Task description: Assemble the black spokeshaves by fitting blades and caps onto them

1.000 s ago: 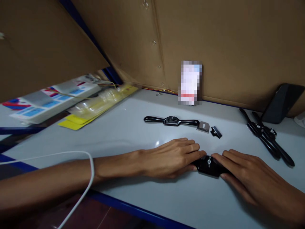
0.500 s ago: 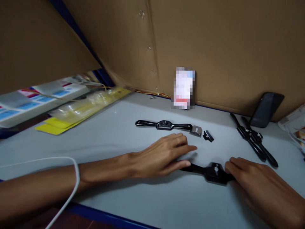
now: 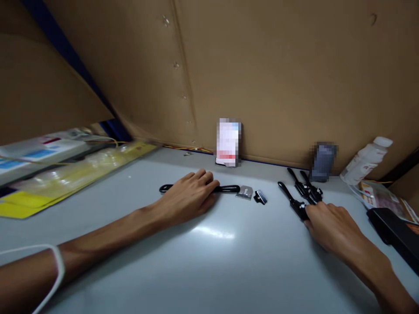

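Note:
My left hand (image 3: 190, 196) lies over the middle of a black spokeshave body (image 3: 227, 189) at the back of the grey table (image 3: 209, 261). Its fingers are on the far side and its thumb on the near side, closed round the tool. Just right of that tool lie a small metal blade (image 3: 244, 192) and a black cap piece (image 3: 260, 197). My right hand (image 3: 327, 222) grips one handle of another black spokeshave (image 3: 293, 200). Its far end reaches a small pile of similar black spokeshaves (image 3: 306, 187).
Cardboard walls close off the back and left. A blurred card (image 3: 228, 141) and a blurred dark object (image 3: 322, 161) lean on the back wall. A white bottle (image 3: 365, 160), printed packets (image 3: 379, 196) and a black case (image 3: 393, 229) are at right. Yellow packaging (image 3: 75, 174) lies at left. A white cable (image 3: 55, 270) crosses my left forearm.
My left hand left the near spokeshave and reached back onto the far one. My right hand carried the near spokeshave rightwards to the pile. The view swung right and up.

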The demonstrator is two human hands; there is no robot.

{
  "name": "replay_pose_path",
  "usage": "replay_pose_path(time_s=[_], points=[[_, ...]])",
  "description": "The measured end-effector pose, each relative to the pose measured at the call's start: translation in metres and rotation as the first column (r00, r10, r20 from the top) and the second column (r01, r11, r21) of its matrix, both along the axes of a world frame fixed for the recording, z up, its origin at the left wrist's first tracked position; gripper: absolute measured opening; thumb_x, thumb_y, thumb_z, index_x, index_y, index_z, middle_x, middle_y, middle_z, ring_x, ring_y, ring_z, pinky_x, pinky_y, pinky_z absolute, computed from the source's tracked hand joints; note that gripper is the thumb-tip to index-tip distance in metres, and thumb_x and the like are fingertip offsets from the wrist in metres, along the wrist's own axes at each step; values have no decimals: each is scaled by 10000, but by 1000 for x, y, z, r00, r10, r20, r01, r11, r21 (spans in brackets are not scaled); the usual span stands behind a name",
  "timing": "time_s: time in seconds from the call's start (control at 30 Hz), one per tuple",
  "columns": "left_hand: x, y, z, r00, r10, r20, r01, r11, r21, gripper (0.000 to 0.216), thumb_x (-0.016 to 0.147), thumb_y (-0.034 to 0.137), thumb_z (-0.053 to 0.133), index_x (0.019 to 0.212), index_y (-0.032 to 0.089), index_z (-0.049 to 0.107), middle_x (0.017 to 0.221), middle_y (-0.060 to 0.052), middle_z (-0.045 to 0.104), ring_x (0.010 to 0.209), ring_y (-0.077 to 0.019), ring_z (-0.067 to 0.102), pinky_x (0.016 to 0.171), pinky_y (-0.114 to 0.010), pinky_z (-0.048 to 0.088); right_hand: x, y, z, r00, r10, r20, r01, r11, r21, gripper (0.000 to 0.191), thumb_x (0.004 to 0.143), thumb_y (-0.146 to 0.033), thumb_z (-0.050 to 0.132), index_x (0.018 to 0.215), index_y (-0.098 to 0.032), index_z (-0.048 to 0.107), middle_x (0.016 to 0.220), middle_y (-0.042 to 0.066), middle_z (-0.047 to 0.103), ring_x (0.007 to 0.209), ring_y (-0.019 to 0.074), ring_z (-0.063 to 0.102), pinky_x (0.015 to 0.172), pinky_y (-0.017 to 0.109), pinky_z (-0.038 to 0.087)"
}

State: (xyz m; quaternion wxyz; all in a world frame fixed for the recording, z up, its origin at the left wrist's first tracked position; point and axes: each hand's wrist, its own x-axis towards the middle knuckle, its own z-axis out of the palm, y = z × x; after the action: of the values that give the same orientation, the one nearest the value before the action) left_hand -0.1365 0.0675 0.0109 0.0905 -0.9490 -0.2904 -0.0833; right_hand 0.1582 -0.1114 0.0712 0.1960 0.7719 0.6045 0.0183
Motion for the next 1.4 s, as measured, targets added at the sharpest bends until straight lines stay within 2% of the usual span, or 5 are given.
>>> replay_pose_path(time_s=[0.27, 0.57, 0.73, 1.17, 1.4], points=[[6, -7, 2, 969, -185, 166, 214, 960, -179, 334, 946, 178, 457, 1202, 138, 667, 1060, -132, 595, 969, -279, 529, 870, -453, 489, 12, 21, -16, 1000, -10, -19, 15, 949, 315, 311, 1026, -272, 427, 1108, -157, 704, 1053, 178, 741, 921, 328, 726, 677, 370, 485], [27, -50, 3, 864, -425, 272, 493, 823, -282, 427, 976, 201, 519, 1401, 198, 561, 1163, -118, 606, 1085, -259, 576, 945, -409, 514, -11, 38, -54, 865, 457, -205, -312, 811, 494, 391, 1037, -232, 464, 1405, -237, 596, 1375, 73, 660, 1269, 239, 566, 1011, 365, 472], [47, -63, 0, 826, -472, 308, 552, 786, -276, 306, 930, 143, 565, 1228, 180, 629, 1104, -105, 639, 1039, -251, 607, 940, -404, 525, -19, 44, -61, 791, 570, -223, -394, 754, 525, 220, 1009, -218, 562, 1186, -213, 693, 1220, 52, 708, 1157, 205, 626, 999, 410, 502], [27, -37, 22, 894, -410, 181, 448, 822, -351, 275, 835, 359, 746, 1025, 191, 641, 968, -47, 626, 823, -213, 595, 719, -301, 443, 41, 61, -57, 932, 279, -232, -68, 762, 643, 306, 985, -382, 629, 1226, -195, 643, 1274, 89, 645, 1095, 223, 647, 939, 453, 555], [36, -41, 9, 899, -397, 183, 436, 837, -330, 131, 875, 310, 666, 929, 202, 616, 919, -33, 613, 792, -200, 569, 689, -298, 391, 123, 56, -46, 938, -136, -320, 332, 625, 706, 363, 980, -387, 637, 1279, -183, 613, 1281, 95, 635, 1084, 230, 653, 915, 455, 566]])
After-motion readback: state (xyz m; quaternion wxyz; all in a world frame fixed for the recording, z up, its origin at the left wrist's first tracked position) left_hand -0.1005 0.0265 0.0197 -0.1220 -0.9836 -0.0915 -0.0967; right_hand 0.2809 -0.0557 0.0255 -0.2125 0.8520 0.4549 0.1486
